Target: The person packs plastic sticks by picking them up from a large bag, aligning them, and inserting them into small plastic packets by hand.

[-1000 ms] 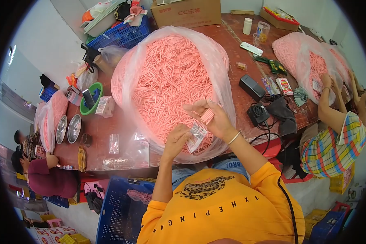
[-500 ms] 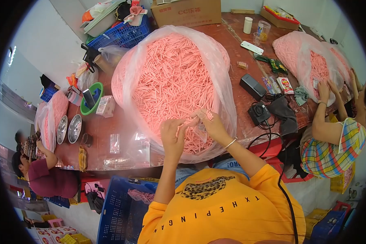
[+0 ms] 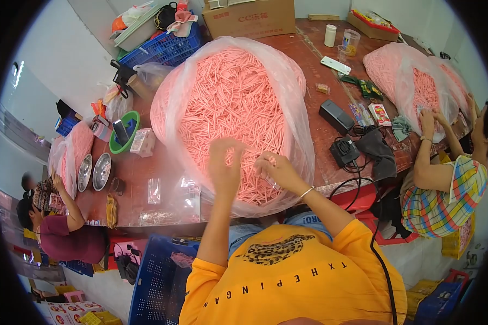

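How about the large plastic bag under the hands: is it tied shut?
No, the large plastic bag gapes open at the top, leaving the pink sticks inside exposed.

At my twelve o'clock, a bag (image 3: 302, 130) of sticks (image 3: 233, 108) sits on the table (image 3: 130, 200), a carton (image 3: 249, 23) behind it; at ten, bowls (image 3: 102, 171) stand near a basin (image 3: 136, 130) holding a phone (image 3: 120, 131); at one, a second bag (image 3: 387, 66).

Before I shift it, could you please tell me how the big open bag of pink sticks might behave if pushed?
The bag has thin, creased plastic walls, so it would probably sag. Heaped with pink sticks, it is likely heavy, and some might spill from its open mouth.
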A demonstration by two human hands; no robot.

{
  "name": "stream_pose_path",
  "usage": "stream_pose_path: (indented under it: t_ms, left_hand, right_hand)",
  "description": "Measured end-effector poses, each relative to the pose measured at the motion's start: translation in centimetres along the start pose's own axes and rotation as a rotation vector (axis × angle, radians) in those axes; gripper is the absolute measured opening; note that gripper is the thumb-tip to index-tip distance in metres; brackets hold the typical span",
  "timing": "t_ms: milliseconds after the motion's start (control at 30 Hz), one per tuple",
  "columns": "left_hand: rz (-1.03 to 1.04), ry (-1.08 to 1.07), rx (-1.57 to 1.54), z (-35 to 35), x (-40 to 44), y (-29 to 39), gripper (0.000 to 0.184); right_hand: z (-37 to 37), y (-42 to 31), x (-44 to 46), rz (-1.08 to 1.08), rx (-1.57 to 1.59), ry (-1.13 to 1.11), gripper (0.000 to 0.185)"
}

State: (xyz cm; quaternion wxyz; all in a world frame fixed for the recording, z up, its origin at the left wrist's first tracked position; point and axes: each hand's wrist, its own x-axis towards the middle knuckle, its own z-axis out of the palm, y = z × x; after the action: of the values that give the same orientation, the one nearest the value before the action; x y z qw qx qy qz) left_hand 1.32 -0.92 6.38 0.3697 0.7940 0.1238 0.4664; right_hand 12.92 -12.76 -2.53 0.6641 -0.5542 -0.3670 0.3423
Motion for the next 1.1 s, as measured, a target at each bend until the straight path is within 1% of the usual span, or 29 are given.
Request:
stream_pose_path:
  t_ms: [33,100,133,200,233,300,333,400,433,533,633,700,733,800,833,900,933,1000,1033,1100]
  left_hand:
    - [0.049,0.028,0.152,-0.5,0.5,-0.8,0.012]
    - [0.143,0.098,0.459,-1.2,1.1,-3.2,0.014]
    - [0.045,-0.06,0.32,-1.3,0.5,-3.7,0.015]
    - [-0.162,-0.391,0.033,-1.7,-2.1,-4.0,0.018]
    - [-0.304,-0.447,-0.092,-1.4,-3.0,-3.6,0.018]
    - [-0.571,-0.538,-0.354,0.0,-4.0,-2.7,0.017]
    - [-0.58,-0.54,-0.41,0.3,-4.2,-2.7,0.018]
    - [-0.602,-0.551,-0.524,0.8,-5.2,-3.2,0.019]
    - [-0.628,-0.482,-0.564,1.2,-5.7,-3.4,0.02]
    - [-0.666,-0.302,-0.651,1.9,-6.6,-3.8,0.023]
    - [-0.638,-0.208,-0.661,2.2,-7.2,-4.3,0.026]
    - [-0.61,-0.182,-0.639,2.3,-7.4,-4.7,0.027]
    - [-0.639,-0.153,-0.671,2.1,-7.5,-4.7,0.027]
    - [-0.699,-0.094,-0.73,1.5,-7.4,-4.4,0.026]
    - [-0.684,-0.066,-0.711,1.4,-7.4,-4.6,0.026]
    - [-0.65,-0.009,-0.676,1.4,-7.2,-5.3,0.024]
    - [-0.597,-0.026,-0.65,1.4,-7.2,-5.8,0.023]
    - [-0.499,-0.06,-0.599,1.5,-7.4,-6.6,0.022]
    - [-0.504,-0.053,-0.558,1.5,-7.3,-6.6,0.021]
    - [-0.505,-0.042,-0.476,1.4,-7.1,-6.5,0.02]
  right_hand:
    - [-0.4,0.2,0.1,0.089,0.117,-0.026,0.019]
    - [-0.8,-0.8,-0.2,0.106,0.334,0.071,0.024]
    - [-0.9,-1.5,0.0,0.111,0.443,0.118,0.027]
    - [-1.1,-2.4,0.5,0.04,0.511,0.103,0.031]
    - [-1.0,-2.6,0.6,0.01,0.542,0.094,0.033]
    - [-0.5,-2.7,0.6,0.053,0.653,0.01,0.033]
    - [-0.3,-2.8,0.8,0.072,0.707,-0.031,0.033]
    - [-0.4,-3.2,0.7,0.118,0.581,-0.071,0.035]
    - [-0.3,-3.6,0.6,0.14,0.519,-0.089,0.036]
    - [0.2,-6.4,0.4,0.072,0.801,-0.096,0.048]
    - [-0.5,-6.3,0.9,-0.005,0.033,-0.24,0.056]
    - [0.6,-6.5,0.7,-0.131,0.077,-0.202,0.054]
    - [1.0,-6.4,0.6,-0.189,0.101,-0.182,0.052]
    - [-0.4,-5.3,1.1,-0.222,0.1,-0.063,0.043]
    - [-1.1,-5.0,1.3,-0.242,0.099,-0.004,0.038]
    - [-1.4,-5.0,0.1,-0.171,-0.384,-0.041,0.028]
    - [-1.4,-5.0,-0.3,-0.131,-0.625,-0.058,0.023]
    - [-1.4,-5.3,-0.2,-0.22,-0.492,-0.088,0.021]
    - [-1.5,-5.5,0.0,-0.265,-0.426,-0.102,0.021]
    - [-3.3,-2.6,1.1,-0.219,-0.43,0.005,0.019]
